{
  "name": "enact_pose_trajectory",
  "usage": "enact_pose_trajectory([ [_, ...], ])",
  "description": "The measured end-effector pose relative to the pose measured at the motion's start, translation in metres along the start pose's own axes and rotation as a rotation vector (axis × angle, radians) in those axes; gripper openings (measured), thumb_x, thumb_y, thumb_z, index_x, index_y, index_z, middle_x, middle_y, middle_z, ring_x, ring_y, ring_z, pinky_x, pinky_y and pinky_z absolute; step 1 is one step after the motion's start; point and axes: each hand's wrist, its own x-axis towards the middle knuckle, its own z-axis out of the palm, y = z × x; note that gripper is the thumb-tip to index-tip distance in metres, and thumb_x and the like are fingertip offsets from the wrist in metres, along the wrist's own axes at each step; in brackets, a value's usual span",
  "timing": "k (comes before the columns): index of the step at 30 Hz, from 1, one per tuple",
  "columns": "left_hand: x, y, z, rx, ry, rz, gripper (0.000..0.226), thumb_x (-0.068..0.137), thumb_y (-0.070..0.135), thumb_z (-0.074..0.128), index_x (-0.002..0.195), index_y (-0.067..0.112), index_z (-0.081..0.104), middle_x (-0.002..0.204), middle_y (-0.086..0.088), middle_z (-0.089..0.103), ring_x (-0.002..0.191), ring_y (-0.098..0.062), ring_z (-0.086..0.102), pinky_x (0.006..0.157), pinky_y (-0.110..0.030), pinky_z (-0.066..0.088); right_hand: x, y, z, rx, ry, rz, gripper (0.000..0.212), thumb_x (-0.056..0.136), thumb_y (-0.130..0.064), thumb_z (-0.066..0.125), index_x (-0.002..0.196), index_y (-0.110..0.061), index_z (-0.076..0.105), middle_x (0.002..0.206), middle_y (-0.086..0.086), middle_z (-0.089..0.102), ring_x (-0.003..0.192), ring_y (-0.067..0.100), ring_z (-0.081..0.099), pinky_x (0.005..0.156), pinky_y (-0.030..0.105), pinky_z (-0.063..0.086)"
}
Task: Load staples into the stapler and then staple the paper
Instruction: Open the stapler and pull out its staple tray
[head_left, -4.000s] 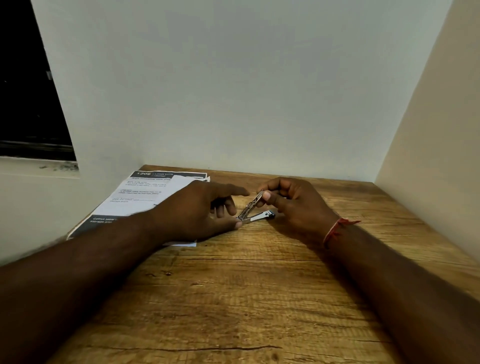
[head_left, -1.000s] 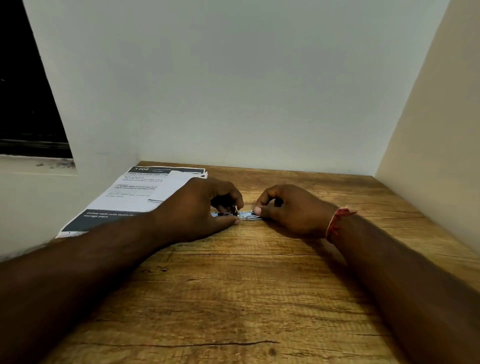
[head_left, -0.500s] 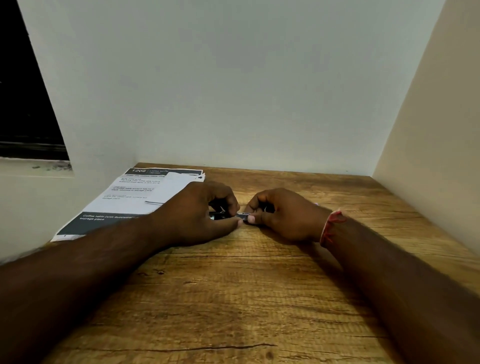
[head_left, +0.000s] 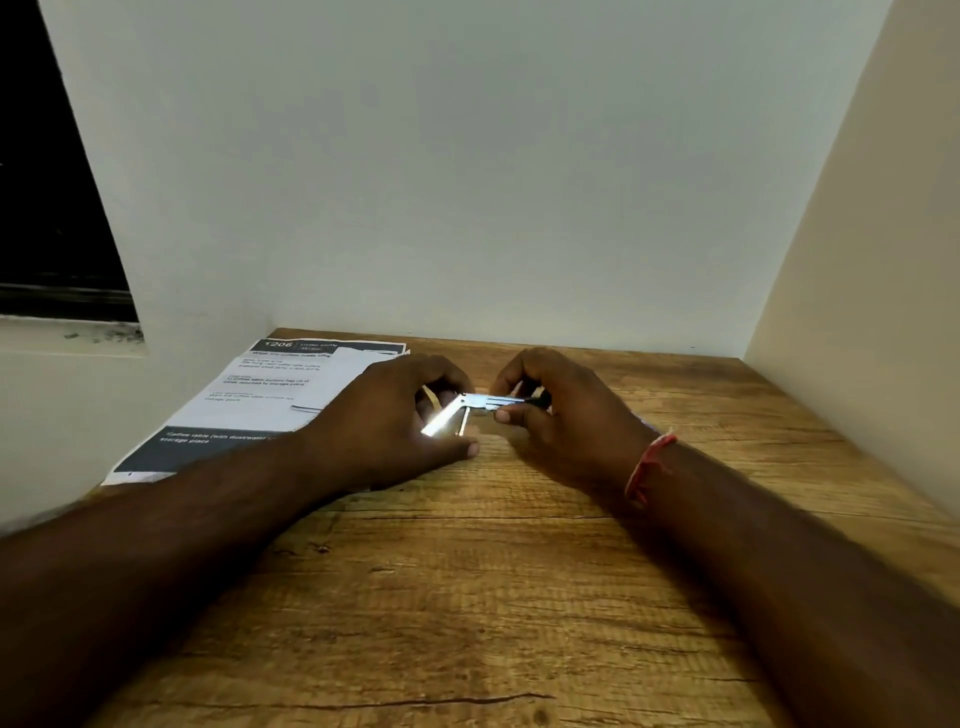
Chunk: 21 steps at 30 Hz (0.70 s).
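The small metal stapler (head_left: 480, 408) hangs splayed open above the table; printed paper (head_left: 260, 400) lies flat far left.

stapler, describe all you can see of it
The stapler is small, shiny silver metal with a dark tip at its right end. It is held over the wooden table, swung open at its hinge: one arm lies level, pinched by the right hand; another slants down-left, glaring with light, into the left hand, whose fingers curl round it by the hinge. A short strip hangs below the hinge. Its contents cannot be seen.
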Motion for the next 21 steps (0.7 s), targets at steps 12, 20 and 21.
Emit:
enact_pose_trajectory([
  [12,0.0037,-0.0075,0.0004,-0.184,-0.152,-0.077,0.043,0.082,0.032,0.101,0.116,0.044,0.077,0.097,0.010,0.082,0.090,-0.017,0.079,0.075,-0.024,0.057,-0.0012,0.0011,-0.0038,0.134,-0.122,0.146,0.027,0.082,-0.025,0.098,0.098,-0.031,0.076,0.092,-0.007,0.077,0.080,0.003,0.073,0.068,0.014,0.055],
  [20,0.0035,-0.0090,0.0008,-0.195,-0.091,-0.052,0.041,0.090,0.027,0.094,0.121,0.044,0.073,0.096,0.003,0.079,0.076,-0.003,0.073,0.066,-0.009,0.052,-0.0012,-0.0030,-0.0055,0.112,-0.045,0.116,0.023,0.084,-0.026,0.095,0.099,-0.030,0.077,0.092,-0.010,0.078,0.085,0.007,0.073,0.074,0.023,0.060],
  [21,0.0035,-0.0090,0.0011,-0.186,-0.074,-0.042,0.041,0.090,0.025,0.094,0.120,0.044,0.073,0.096,0.005,0.078,0.078,0.000,0.073,0.068,-0.009,0.053,-0.0010,-0.0037,-0.0062,0.106,-0.012,0.095,0.023,0.084,-0.025,0.096,0.098,-0.030,0.078,0.093,-0.011,0.079,0.086,0.008,0.073,0.078,0.027,0.061],
])
